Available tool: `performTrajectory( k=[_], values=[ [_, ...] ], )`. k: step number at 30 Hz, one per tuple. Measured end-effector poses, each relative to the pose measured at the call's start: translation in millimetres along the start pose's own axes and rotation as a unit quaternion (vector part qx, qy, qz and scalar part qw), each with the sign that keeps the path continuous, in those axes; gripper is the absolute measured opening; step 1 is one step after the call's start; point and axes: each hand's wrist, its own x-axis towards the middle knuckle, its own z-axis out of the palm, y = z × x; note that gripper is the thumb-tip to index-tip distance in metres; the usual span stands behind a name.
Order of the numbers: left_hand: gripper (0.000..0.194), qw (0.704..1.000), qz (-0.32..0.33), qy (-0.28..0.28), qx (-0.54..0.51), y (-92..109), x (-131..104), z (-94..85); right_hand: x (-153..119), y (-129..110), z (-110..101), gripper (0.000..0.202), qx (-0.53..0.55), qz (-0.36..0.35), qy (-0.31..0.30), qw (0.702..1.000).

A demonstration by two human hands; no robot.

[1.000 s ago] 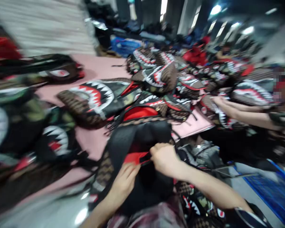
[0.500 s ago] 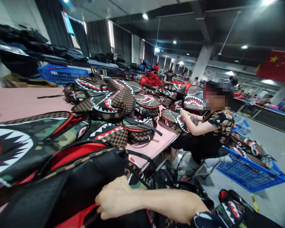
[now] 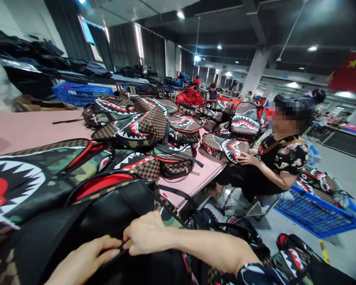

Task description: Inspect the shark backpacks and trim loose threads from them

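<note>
In front of me lies a black backpack [image 3: 106, 209] with brown checkered trim and a red lining at its far opening. My right hand [image 3: 145, 233] is closed on the black edge of this backpack, fingers curled under. Coming from the lower left, my left hand [image 3: 90, 255] pinches the same edge between thumb and fingers, its tips almost touching the right hand. What exactly lies between the fingertips is too small to make out. Beside it at the left rests a camouflage backpack [image 3: 56, 166] printed with a shark mouth.
More shark-mouth backpacks [image 3: 142, 128] are heaped along the pink table [image 3: 192, 182]. Across the corner, a seated co-worker [image 3: 284, 158] handles one. A blue crate [image 3: 317, 209] of bags stands on the floor at right, with further bags [image 3: 292, 253] below the table edge.
My left hand has come into view and taken hold of the backpack's edge beside my right hand. Red lining near the hands is now covered. The co-worker has leaned back to the right.
</note>
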Motion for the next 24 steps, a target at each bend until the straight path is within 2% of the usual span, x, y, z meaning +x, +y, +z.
performTrajectory(
  k=[2,4,7,9,12,17,24],
  values=[
    [0.03,0.997,-0.011,-0.059,-0.037,4,-2,-2.9,-2,-1,4,0.022,0.006,-0.002,0.007,1.0],
    [0.029,0.996,-0.032,-0.068,-0.055,7,-8,-5.0,-3,-4,9,0.021,0.002,0.004,0.025,1.0],
    [0.026,0.996,-0.039,-0.038,-0.069,12,-14,-7.9,-3,-8,17,0.02,0.001,0.016,0.085,0.996],
    [0.023,0.994,-0.074,-0.029,-0.077,13,-14,-9.6,0,-5,23,0.023,0.015,0.03,0.118,0.992],
    [0.015,0.987,-0.127,-0.029,-0.094,15,-12,-11.5,3,3,28,0.02,0.011,0.044,0.099,0.994],
    [0.02,0.98,-0.163,0.033,-0.109,21,-19,-5.6,-9,8,30,0.02,-0.028,0.037,0.103,0.994],
    [0.022,0.975,-0.159,0.095,-0.126,28,-30,6.1,-13,1,26,0.022,-0.037,0.062,0.084,0.994]
  ],
)
